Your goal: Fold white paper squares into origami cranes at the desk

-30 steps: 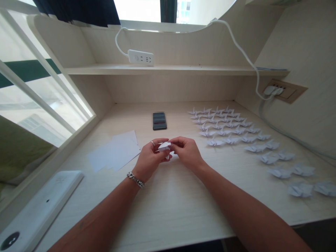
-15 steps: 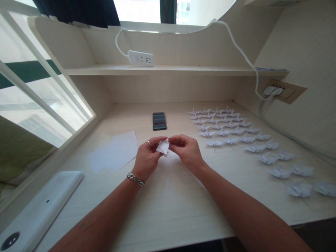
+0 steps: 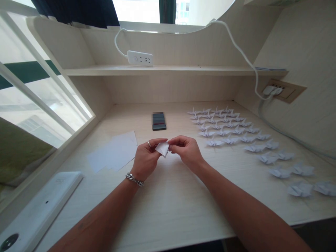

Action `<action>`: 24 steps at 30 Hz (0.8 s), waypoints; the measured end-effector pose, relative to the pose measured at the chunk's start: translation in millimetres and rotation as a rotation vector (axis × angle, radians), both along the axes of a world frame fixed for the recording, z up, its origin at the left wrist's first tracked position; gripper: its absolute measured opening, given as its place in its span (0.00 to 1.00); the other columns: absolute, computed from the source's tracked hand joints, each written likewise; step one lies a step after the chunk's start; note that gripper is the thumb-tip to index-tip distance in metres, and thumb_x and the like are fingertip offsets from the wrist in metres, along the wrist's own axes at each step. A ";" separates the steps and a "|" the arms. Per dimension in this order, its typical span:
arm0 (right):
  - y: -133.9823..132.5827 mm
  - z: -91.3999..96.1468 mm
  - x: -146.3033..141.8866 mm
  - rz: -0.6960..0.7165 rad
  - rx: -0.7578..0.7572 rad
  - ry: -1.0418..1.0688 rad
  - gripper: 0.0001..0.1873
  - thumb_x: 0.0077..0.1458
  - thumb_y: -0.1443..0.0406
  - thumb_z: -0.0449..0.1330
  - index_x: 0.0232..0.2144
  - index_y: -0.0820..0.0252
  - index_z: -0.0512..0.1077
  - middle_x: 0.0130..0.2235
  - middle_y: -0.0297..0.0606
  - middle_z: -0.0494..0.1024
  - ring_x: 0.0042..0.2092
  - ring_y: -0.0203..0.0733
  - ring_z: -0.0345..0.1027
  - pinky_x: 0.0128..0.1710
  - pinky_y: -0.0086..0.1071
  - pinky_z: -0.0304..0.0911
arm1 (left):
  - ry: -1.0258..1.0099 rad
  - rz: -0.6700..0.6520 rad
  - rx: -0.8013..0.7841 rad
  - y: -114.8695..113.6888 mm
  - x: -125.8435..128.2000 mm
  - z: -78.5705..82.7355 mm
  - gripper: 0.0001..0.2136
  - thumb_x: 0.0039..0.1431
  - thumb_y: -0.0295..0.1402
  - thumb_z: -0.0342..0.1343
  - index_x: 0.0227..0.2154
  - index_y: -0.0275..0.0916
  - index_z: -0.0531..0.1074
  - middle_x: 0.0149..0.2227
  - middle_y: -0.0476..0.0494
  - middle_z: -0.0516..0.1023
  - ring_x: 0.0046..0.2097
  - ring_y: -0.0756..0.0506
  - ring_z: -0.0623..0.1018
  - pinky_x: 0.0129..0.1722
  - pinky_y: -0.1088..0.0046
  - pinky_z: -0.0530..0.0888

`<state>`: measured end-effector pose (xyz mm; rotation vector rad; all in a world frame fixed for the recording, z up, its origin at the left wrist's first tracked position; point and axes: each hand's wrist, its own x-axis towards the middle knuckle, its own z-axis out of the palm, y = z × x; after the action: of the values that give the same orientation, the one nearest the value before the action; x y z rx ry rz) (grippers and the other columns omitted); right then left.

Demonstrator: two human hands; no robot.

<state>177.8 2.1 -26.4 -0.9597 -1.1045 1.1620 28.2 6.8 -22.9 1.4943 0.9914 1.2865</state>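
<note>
A small folded piece of white paper (image 3: 162, 148) is held above the middle of the desk, between both hands. My left hand (image 3: 147, 155), with a ring and a chain bracelet, pinches its left side between thumb and fingers. At its upper right edge, the thumb and index finger of my right hand (image 3: 187, 148) are closed on the paper. Left of my left hand lie flat sheets of white paper (image 3: 112, 150), overlapping each other. To the right, several folded white paper cranes (image 3: 231, 129) stand in rows on the desk.
A dark phone-like object (image 3: 159, 121), partly blurred, lies behind my hands. A long white device (image 3: 42, 206) rests at the front left. On the shelf (image 3: 173, 71) stands a white power strip (image 3: 140, 58). A white cable (image 3: 244, 56) hangs down to the wall socket (image 3: 285, 91).
The folded paper has turned slightly between my fingers, and its lower end now looks more pointed. Both hands stay in nearly the same place.
</note>
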 end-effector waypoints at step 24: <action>-1.8 0.5 1.2 0.038 -0.042 0.006 0.07 0.37 0.68 0.66 0.26 0.59 0.78 0.24 0.33 0.78 0.27 0.36 0.71 0.29 0.31 0.68 | 0.069 0.028 0.156 -0.5 -4.8 3.3 0.06 0.46 0.29 0.65 0.31 0.39 0.80 0.34 0.44 0.83 0.35 0.45 0.80 0.35 0.72 0.77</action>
<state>178.9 0.3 -25.9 -0.9712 -1.1017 1.2228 23.4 6.2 -19.6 1.6590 0.9777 1.3659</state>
